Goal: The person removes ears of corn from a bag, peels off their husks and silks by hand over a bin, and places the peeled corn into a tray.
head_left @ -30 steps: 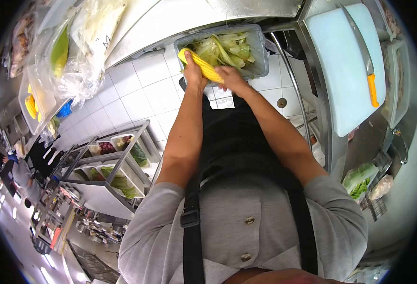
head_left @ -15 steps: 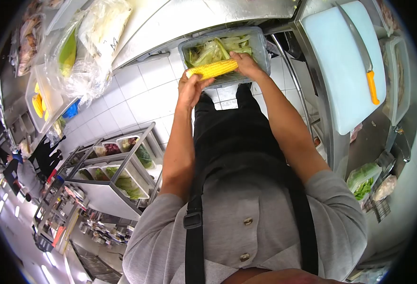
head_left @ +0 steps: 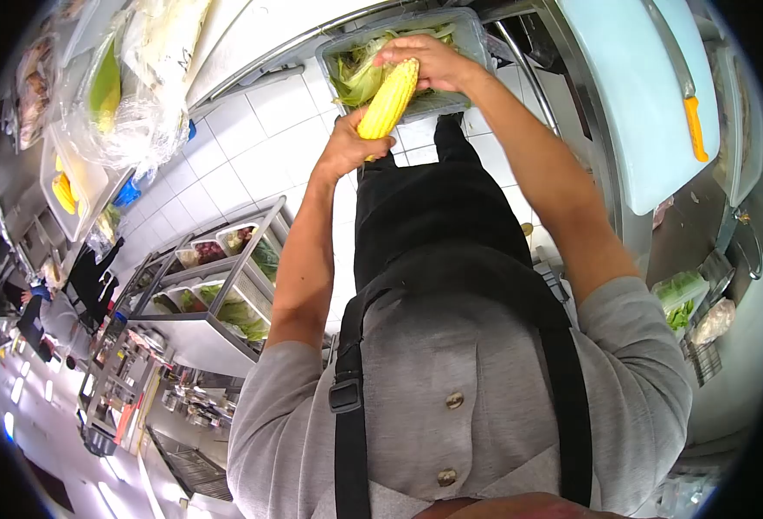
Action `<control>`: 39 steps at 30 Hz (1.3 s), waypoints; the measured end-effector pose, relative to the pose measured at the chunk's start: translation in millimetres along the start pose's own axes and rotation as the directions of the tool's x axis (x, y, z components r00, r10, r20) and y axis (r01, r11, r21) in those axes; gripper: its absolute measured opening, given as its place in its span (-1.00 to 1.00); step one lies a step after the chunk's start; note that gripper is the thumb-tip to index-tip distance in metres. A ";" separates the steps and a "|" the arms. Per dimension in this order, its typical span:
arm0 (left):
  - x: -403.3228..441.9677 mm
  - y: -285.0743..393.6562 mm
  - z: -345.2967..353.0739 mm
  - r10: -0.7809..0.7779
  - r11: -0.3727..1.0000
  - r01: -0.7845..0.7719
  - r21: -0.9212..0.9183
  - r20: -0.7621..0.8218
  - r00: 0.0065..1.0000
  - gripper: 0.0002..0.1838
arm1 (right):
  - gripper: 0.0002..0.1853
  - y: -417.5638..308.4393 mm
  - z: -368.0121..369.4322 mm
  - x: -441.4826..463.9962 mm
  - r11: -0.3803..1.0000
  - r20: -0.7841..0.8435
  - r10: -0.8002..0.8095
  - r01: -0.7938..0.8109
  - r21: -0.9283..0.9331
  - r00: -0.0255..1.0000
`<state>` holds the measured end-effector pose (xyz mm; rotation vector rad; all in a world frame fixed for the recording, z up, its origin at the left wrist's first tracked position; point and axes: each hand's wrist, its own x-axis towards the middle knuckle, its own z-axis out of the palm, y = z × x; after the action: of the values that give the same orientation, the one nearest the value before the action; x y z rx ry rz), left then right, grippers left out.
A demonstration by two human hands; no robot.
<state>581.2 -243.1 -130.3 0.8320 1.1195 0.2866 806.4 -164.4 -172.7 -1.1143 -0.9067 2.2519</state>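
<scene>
My left hand (head_left: 349, 149) is wrapped round the lower end of a husked yellow corn cob (head_left: 388, 99), which tilts up to the right. My right hand (head_left: 426, 64) is at the cob's upper end, its fingers bent over the tip; whether it pinches anything there is too small to tell. Both hands are over a grey bin (head_left: 475, 43) that holds green and pale corn husks (head_left: 360, 84). The bin stands on the white tiled floor below the metal counter.
A pale blue cutting board (head_left: 628, 95) with an orange-handled knife (head_left: 695, 130) lies at the right. At the left are plastic bags (head_left: 144, 95) and a tray (head_left: 96, 177) with corn. A rack (head_left: 191, 294) holds vegetable containers. Another person (head_left: 60, 322) is at the far left.
The cob has turned from nearly level to steeply tilted. My right hand has moved up and left to its upper end, while my left hand still holds the lower end.
</scene>
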 end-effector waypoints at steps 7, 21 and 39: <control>24.0 -2.9 23.9 -0.040 0.999 0.043 0.016 -0.174 0.984 -0.67 | -0.64 143.5 -72.2 57.2 0.680 -0.446 -0.055 -0.293 -0.672 0.893; 57.1 -6.2 25.0 -0.361 0.811 0.016 -0.584 -0.478 0.801 -0.24 | -0.58 57.5 83.4 -12.6 0.605 -0.398 -0.277 -0.163 -0.779 0.875; -3.8 -2.1 29.2 -0.092 0.986 -0.042 -0.161 -0.739 0.667 -0.18 | -0.40 46.4 132.8 17.6 0.988 -0.387 -0.146 0.113 -0.108 0.911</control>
<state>604.8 -259.7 -123.9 0.5395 1.8528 0.7392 682.4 -230.9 -155.5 -1.4340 -0.8791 1.8034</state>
